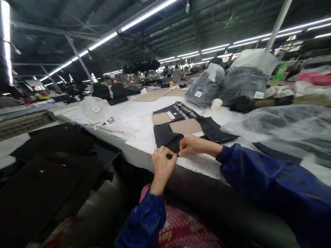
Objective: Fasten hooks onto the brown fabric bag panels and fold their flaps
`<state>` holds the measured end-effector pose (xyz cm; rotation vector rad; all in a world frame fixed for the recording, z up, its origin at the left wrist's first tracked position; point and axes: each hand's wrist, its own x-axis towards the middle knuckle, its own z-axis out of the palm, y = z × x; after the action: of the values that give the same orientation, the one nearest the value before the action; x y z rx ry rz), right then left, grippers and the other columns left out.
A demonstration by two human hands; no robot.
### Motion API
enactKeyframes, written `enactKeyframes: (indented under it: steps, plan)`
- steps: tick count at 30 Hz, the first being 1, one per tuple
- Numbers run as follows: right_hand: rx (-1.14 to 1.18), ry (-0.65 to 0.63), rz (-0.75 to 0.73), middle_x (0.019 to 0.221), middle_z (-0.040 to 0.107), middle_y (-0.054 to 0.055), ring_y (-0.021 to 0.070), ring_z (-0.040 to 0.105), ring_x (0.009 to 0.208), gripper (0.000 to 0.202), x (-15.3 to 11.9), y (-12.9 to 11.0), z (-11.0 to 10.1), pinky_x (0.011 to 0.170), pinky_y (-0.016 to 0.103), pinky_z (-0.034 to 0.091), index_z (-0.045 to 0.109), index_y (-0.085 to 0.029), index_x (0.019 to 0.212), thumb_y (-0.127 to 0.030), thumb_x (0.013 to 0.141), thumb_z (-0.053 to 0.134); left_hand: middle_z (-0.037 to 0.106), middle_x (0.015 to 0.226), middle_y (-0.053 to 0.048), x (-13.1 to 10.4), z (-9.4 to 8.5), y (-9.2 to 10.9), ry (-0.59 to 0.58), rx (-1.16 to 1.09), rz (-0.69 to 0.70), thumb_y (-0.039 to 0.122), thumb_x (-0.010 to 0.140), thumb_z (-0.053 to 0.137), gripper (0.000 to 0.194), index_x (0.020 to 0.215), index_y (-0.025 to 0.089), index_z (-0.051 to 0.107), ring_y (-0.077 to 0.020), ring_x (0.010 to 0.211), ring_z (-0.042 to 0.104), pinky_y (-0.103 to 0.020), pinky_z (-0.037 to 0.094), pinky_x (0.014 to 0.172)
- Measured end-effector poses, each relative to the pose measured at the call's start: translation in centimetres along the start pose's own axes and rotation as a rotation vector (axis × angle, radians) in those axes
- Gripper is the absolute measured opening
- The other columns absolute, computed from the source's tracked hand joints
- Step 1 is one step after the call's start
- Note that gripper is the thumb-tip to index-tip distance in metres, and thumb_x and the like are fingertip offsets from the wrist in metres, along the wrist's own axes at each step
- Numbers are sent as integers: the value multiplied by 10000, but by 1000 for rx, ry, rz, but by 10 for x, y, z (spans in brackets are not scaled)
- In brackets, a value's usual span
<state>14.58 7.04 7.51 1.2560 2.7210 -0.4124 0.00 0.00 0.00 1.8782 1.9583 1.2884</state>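
At the near edge of the white table (141, 139), both my hands pinch the edge of a piece of black fabric (165, 135). My left hand (163, 163) has its thumb and forefinger closed on the cloth. Close beside it, my right hand (190, 144) is also closed on the fabric edge, fingertips bent down. The cloth between the fingertips is mostly hidden. Beyond the hands lie a tan card piece (186, 126), a second tan piece (160, 118) and a small white rectangular item (170, 115), resting on more black fabric (213, 128).
A white fan (95, 109) stands on the table at left. Plastic-wrapped dark bundles (205, 88) and a white roll (216, 104) are at the back right. Clear plastic sheeting (287, 124) covers the right side. Dark cloth pieces (51, 172) lie lower left.
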Motion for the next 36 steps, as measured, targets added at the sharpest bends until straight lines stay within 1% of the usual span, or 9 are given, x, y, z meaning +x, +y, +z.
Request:
enactKeyframes:
  steps: [2,4,8,12,15,19,23,27,36]
  plan:
    - [-54,53,-57,945,713,86,210,640,889,155,3,-12,-4,637,232,396,708,-158,887,-253,769,681,647,782,-49,0,-1,-2,-4,-64,-9,122,721,659,140,595,184,648,-226,858,526,-393,386,846]
    - [-67,52,-125,994,703,100,227,625,942,182,8,-18,-8,668,243,395,711,-155,905,-151,727,678,658,792,-51,1,-4,-5,-34,-134,-4,139,720,669,126,607,195,671,-229,864,540,-397,388,854]
    - [22,-89,-264,870,719,37,160,635,803,235,20,-13,-10,646,211,412,725,-163,923,-109,707,651,714,896,-43,3,-19,-21,-150,-360,22,244,762,680,63,752,231,741,-218,920,605,-372,428,875]
    - [103,-106,-264,854,722,34,150,637,766,270,26,-4,-10,638,203,433,726,-140,964,-125,702,661,687,1024,-54,-1,-36,-38,29,-772,-128,309,751,709,270,1007,226,691,-195,894,622,-337,465,809]
    - [143,-109,-262,837,716,39,149,632,742,268,26,-3,-8,630,204,438,728,-128,959,-121,698,665,657,958,-30,-9,-37,-37,35,-560,-34,253,724,745,172,891,227,712,-185,897,568,-322,429,829]
    - [178,-109,-271,826,713,42,145,625,723,266,27,-2,-7,620,204,437,728,-120,953,-115,695,664,624,828,-28,-17,-23,-25,98,-307,35,214,730,750,52,710,211,703,-213,950,509,-337,383,886]
    - [219,-114,-285,821,714,43,140,629,733,237,28,2,-6,632,198,437,727,-111,943,-148,714,680,595,783,-29,-16,-11,-25,162,-282,-22,196,756,720,149,622,193,654,-209,901,505,-340,389,859]
    - [271,-89,-289,771,707,34,138,617,705,162,28,2,-4,602,202,415,737,-119,859,-221,741,695,588,789,-29,-16,-8,-29,176,-272,-47,187,769,703,170,610,193,640,-209,903,505,-346,388,862]
    - [106,29,-223,721,702,45,135,590,650,223,28,-9,4,547,216,356,734,-140,805,-356,782,683,591,773,-41,-16,-3,-19,249,-173,-75,144,749,676,203,576,187,579,-224,882,519,-361,399,838]
